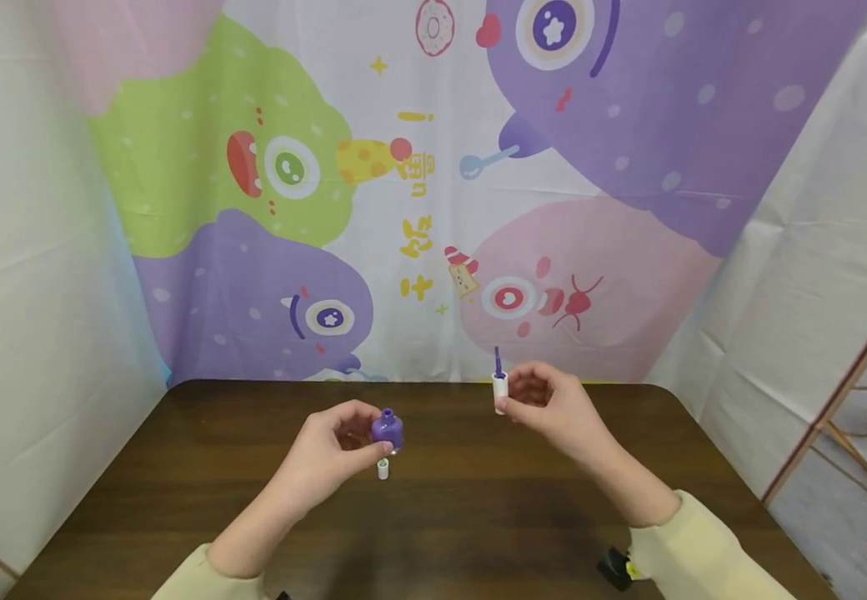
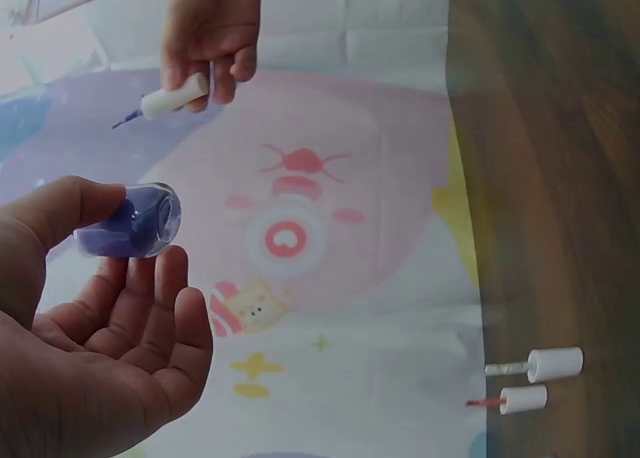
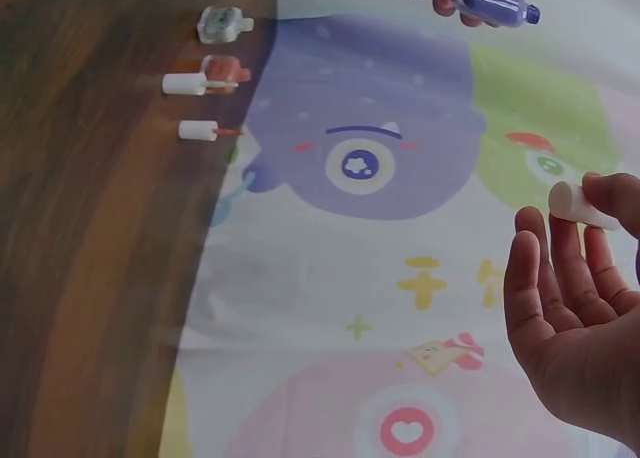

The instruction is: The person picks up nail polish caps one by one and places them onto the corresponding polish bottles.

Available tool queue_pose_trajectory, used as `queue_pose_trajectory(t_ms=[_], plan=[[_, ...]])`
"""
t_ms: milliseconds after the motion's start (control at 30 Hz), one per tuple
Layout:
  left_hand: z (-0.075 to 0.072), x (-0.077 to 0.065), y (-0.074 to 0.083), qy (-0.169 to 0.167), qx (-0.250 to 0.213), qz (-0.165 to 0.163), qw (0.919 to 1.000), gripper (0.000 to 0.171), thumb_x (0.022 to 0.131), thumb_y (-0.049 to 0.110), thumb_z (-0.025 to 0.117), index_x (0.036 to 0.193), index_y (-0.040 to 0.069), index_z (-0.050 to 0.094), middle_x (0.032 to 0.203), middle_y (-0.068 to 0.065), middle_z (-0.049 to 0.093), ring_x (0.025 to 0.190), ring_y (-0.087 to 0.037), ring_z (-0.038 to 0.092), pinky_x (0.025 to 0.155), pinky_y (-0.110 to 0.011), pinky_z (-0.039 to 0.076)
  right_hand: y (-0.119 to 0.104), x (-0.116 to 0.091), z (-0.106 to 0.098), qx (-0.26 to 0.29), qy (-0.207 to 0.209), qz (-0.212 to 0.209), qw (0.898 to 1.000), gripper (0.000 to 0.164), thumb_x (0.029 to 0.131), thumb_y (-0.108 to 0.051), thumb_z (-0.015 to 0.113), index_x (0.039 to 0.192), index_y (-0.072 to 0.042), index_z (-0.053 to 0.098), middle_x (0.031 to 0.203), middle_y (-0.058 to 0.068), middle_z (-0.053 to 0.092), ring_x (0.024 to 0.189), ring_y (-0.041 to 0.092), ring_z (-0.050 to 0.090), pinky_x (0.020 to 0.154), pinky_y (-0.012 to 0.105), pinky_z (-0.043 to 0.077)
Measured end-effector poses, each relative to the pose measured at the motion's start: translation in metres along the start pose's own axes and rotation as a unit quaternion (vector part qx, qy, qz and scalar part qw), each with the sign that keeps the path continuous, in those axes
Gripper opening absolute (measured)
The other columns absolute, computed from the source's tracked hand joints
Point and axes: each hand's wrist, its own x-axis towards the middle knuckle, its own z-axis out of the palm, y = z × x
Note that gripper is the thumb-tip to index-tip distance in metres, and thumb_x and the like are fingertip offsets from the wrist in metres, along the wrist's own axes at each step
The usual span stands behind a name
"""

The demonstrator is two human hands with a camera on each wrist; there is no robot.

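Observation:
My left hand point(image 1: 336, 446) pinches a small bottle of purple nail polish point(image 1: 387, 432) between thumb and fingers, its bare neck pointing up in the head view. To its right and a little higher, my right hand point(image 1: 553, 408) pinches the white cap point(image 1: 500, 392) of a nail polish brush. The purple-coated brush point(image 1: 498, 361) sticks straight up from that cap, well apart from the bottle. In the right wrist view, the cap point(image 3: 580, 206) sits between thumb and fingertips, its brush hidden.
On the brown table point(image 1: 463, 533) stand two more white brush caps, one with a pale brush point(image 2: 556, 364), one with a red brush point(image 2: 524, 399). Near them are a clear glittery bottle point(image 3: 220, 24) and an orange-red bottle point(image 3: 215, 66). A cartoon-printed curtain point(image 1: 433, 333) hangs behind.

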Motion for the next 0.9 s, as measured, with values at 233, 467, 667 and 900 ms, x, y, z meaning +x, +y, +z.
queue_pose_trajectory(t_ms=[233,467,667,900], plan=[[0.012,0.001,0.001,-0.029,-0.03,0.014,0.999,0.029,0.077,0.01,0.076,0.101,0.001,0.063,0.089,-0.011,0.069,0.07,-0.016,0.062,0.059,-0.027,0.052,-0.007,-0.006,-0.009,0.005,0.021,-0.033,0.999,0.03,0.077,-0.015,0.078,0.1,-0.002,0.062,0.089,0.01,0.066,0.083,0.017,0.064,0.074,0.024,0.054],[0.022,-0.001,-0.005,-0.025,-0.029,0.024,0.999,0.027,0.076,0.011,0.076,0.1,0.004,0.064,0.089,-0.006,0.069,0.075,-0.012,0.059,0.068,-0.024,0.05,-0.01,-0.01,-0.011,0.067,0.011,-0.058,0.996,0.028,0.078,-0.009,0.077,0.099,0.0,0.061,0.083,0.007,0.067,0.074,0.018,0.065,0.068,0.031,0.056],[0.029,-0.005,-0.012,-0.024,-0.021,0.031,0.999,0.027,0.077,0.012,0.076,0.1,0.007,0.064,0.086,-0.004,0.069,0.07,-0.01,0.058,0.065,-0.023,0.049,-0.01,-0.015,-0.011,0.087,0.002,-0.074,0.993,0.027,0.079,-0.007,0.075,0.101,0.0,0.06,0.085,0.006,0.068,0.076,0.018,0.066,0.07,0.034,0.056],[0.036,-0.004,-0.016,-0.028,-0.03,0.05,0.9979,0.026,0.077,0.01,0.076,0.1,0.006,0.064,0.087,-0.005,0.068,0.071,-0.009,0.057,0.066,-0.025,0.05,-0.013,-0.019,-0.012,0.109,0.0,-0.085,0.99,0.025,0.082,-0.003,0.071,0.103,0.002,0.059,0.087,0.006,0.068,0.076,0.019,0.067,0.07,0.032,0.056]])
